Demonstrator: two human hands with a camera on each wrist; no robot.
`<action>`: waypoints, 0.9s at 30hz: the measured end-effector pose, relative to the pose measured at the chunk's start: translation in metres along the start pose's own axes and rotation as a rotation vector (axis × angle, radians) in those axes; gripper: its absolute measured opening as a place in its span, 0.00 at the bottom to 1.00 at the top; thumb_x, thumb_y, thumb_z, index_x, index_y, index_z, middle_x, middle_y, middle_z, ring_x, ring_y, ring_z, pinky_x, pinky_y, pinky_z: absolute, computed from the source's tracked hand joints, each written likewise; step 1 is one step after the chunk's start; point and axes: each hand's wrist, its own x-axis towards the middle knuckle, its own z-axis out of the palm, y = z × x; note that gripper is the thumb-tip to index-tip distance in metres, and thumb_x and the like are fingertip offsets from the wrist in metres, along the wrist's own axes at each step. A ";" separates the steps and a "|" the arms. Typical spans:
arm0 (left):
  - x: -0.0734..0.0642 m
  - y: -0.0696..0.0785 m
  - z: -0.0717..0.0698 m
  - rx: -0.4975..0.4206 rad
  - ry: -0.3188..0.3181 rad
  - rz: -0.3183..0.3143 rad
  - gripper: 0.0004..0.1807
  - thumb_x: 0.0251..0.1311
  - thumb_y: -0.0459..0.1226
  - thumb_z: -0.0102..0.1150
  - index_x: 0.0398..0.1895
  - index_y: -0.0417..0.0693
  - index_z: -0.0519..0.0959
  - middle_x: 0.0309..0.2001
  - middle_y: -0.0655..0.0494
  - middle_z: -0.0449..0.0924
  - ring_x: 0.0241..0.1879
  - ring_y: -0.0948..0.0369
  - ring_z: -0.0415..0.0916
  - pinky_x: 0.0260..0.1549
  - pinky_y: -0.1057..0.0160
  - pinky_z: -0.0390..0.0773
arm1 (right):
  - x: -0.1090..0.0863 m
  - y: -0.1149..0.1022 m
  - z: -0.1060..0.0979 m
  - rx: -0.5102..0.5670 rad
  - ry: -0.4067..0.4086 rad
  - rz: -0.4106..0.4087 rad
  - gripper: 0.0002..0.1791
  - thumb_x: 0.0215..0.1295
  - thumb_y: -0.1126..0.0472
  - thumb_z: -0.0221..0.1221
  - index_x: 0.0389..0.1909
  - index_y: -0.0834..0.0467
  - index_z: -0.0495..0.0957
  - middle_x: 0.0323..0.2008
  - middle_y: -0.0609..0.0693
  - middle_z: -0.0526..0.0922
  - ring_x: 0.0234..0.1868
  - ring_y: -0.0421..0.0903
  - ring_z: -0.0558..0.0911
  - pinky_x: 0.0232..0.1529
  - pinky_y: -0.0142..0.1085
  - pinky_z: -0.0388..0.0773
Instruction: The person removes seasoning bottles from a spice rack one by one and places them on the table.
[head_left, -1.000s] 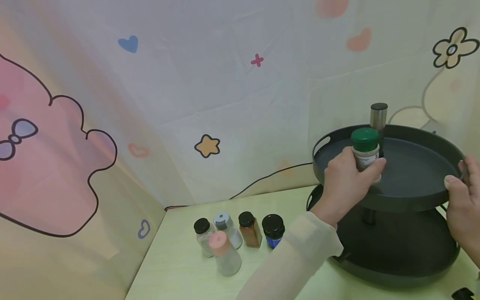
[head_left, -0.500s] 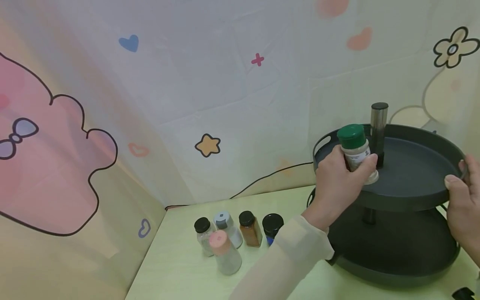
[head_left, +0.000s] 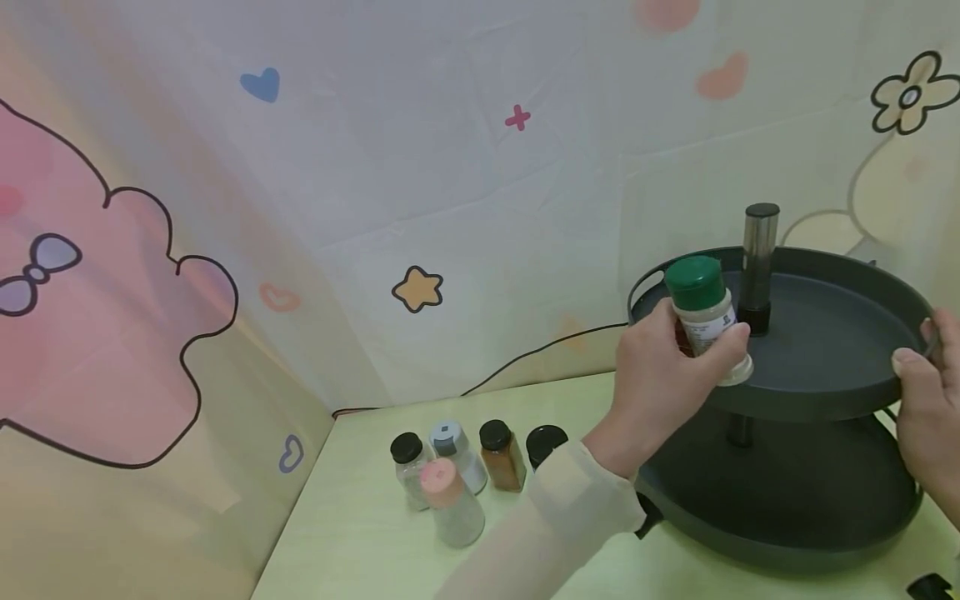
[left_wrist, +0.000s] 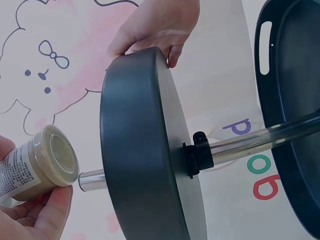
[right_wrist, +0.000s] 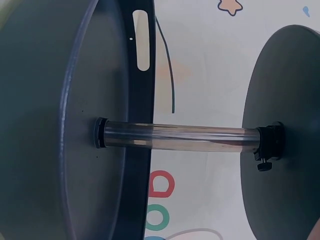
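Note:
A spice jar [head_left: 708,327] with a green cap and a white label is gripped in my left hand [head_left: 660,375]. It leans to the left, over the near left side of the dark upper tray [head_left: 825,406]. In the left wrist view the jar's base [left_wrist: 62,155] shows, apart from the tray. My right hand [head_left: 926,400] grips the upper tray at its right rim, thumb on the near side; the same hand [left_wrist: 162,25] appears at the top of the left wrist view. A metal pole [head_left: 761,258] rises through the tray.
Below is a wider lower tray [head_left: 795,492], joined by the pole [right_wrist: 200,137]. Several seasoning bottles stand at the left, among them a pink-capped one [head_left: 453,508] and a brown one [head_left: 502,462]. A black object [head_left: 930,586] lies at the lower right corner.
My left hand has moved left and slightly down with the jar, away from the pole, and the jar has tilted more. My right hand stays on the tray rim.

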 end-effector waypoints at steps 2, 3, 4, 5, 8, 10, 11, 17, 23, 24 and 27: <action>-0.002 -0.001 -0.003 -0.001 -0.011 0.008 0.16 0.53 0.47 0.56 0.41 0.50 0.70 0.37 0.62 0.78 0.27 0.76 0.70 0.24 0.80 0.71 | 0.001 0.000 0.000 0.004 0.011 -0.015 0.26 0.61 0.69 0.33 0.62 0.59 0.54 0.48 0.37 0.67 0.47 0.28 0.67 0.48 0.13 0.59; -0.003 -0.001 -0.004 -0.002 -0.016 0.012 0.16 0.52 0.47 0.57 0.41 0.50 0.70 0.36 0.62 0.78 0.27 0.76 0.70 0.24 0.80 0.71 | 0.001 0.000 0.000 0.005 0.016 -0.027 0.25 0.60 0.70 0.33 0.61 0.58 0.56 0.45 0.35 0.67 0.44 0.27 0.68 0.46 0.13 0.60; -0.004 -0.002 -0.006 0.000 -0.019 0.014 0.16 0.52 0.47 0.57 0.41 0.50 0.71 0.36 0.62 0.78 0.26 0.76 0.70 0.24 0.80 0.71 | 0.001 0.000 0.001 0.009 0.021 -0.031 0.25 0.60 0.70 0.34 0.60 0.57 0.57 0.44 0.35 0.68 0.43 0.27 0.68 0.45 0.13 0.60; -0.005 -0.002 -0.007 0.002 -0.021 0.016 0.16 0.52 0.46 0.57 0.41 0.50 0.71 0.36 0.62 0.79 0.26 0.76 0.70 0.24 0.80 0.71 | 0.001 -0.001 0.001 0.010 0.026 -0.032 0.24 0.60 0.70 0.34 0.59 0.56 0.58 0.43 0.34 0.67 0.43 0.27 0.68 0.45 0.12 0.60; -0.009 -0.004 -0.013 0.012 -0.028 0.026 0.17 0.51 0.46 0.58 0.41 0.49 0.71 0.36 0.60 0.79 0.25 0.76 0.69 0.23 0.79 0.71 | 0.002 -0.002 0.001 0.018 0.044 -0.042 0.23 0.59 0.71 0.35 0.55 0.54 0.61 0.37 0.33 0.67 0.38 0.26 0.68 0.41 0.13 0.61; -0.011 -0.006 -0.016 0.019 -0.033 0.034 0.17 0.51 0.46 0.59 0.40 0.48 0.71 0.35 0.59 0.79 0.25 0.75 0.69 0.22 0.79 0.71 | 0.002 -0.002 0.001 0.007 0.041 -0.040 0.23 0.59 0.70 0.35 0.56 0.54 0.60 0.37 0.32 0.67 0.38 0.26 0.67 0.41 0.12 0.60; -0.012 -0.008 -0.017 0.018 -0.036 0.036 0.17 0.51 0.45 0.59 0.40 0.48 0.71 0.35 0.59 0.79 0.25 0.75 0.69 0.22 0.79 0.71 | 0.002 -0.002 0.001 0.000 0.039 -0.037 0.23 0.60 0.70 0.35 0.56 0.55 0.60 0.37 0.32 0.67 0.37 0.25 0.67 0.41 0.12 0.60; -0.017 -0.015 -0.021 0.011 -0.050 0.029 0.16 0.50 0.45 0.60 0.40 0.49 0.72 0.35 0.58 0.79 0.26 0.75 0.71 0.23 0.79 0.72 | 0.001 0.001 -0.001 -0.032 0.026 0.014 0.27 0.61 0.69 0.35 0.63 0.58 0.54 0.45 0.33 0.66 0.44 0.26 0.67 0.45 0.10 0.57; -0.022 -0.021 -0.026 0.036 -0.063 0.025 0.16 0.49 0.45 0.61 0.40 0.50 0.72 0.34 0.59 0.79 0.26 0.75 0.71 0.22 0.78 0.72 | -0.003 0.003 -0.002 -0.034 0.004 0.060 0.29 0.62 0.66 0.34 0.66 0.56 0.46 0.61 0.49 0.59 0.56 0.30 0.61 0.53 0.10 0.51; -0.023 -0.021 -0.027 0.045 -0.064 0.033 0.16 0.49 0.45 0.61 0.40 0.50 0.72 0.34 0.59 0.79 0.25 0.75 0.71 0.22 0.78 0.72 | -0.004 0.003 -0.002 -0.031 0.004 0.067 0.29 0.62 0.66 0.33 0.67 0.56 0.44 0.63 0.51 0.57 0.58 0.30 0.60 0.53 0.10 0.50; -0.028 -0.024 -0.029 0.062 -0.075 0.039 0.15 0.49 0.45 0.61 0.39 0.51 0.72 0.33 0.60 0.79 0.24 0.75 0.70 0.21 0.78 0.71 | -0.004 0.002 -0.001 -0.037 0.000 0.088 0.30 0.62 0.65 0.33 0.67 0.56 0.42 0.66 0.54 0.51 0.61 0.31 0.56 0.56 0.12 0.47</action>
